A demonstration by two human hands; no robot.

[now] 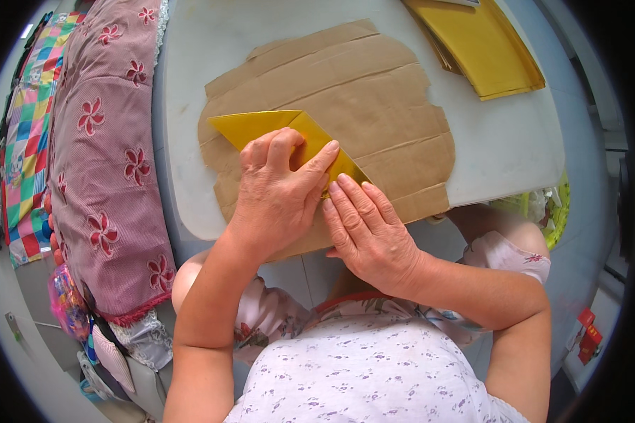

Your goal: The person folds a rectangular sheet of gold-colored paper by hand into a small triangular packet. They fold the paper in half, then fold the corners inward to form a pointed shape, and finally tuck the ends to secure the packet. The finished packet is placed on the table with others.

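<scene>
A sheet of shiny gold paper (259,126), folded with slanted edges and a pointed left corner, lies on a flattened piece of brown cardboard (386,116). My left hand (275,185) bears down on the paper with curled fingers, its thumb stretched along the right slanted edge. Flat and palm down, my right hand (370,232) rests its fingertips at the paper's lower right edge, close to the left thumb. Both hands hide the lower part of the sheet.
The cardboard lies on a white tabletop (508,148). A stack of gold sheets (495,50) sits at the far right, with a white object partly seen on top. Left of the table is a pink flowered cover (106,158). A yellow-green basket (561,211) stands beyond my right knee.
</scene>
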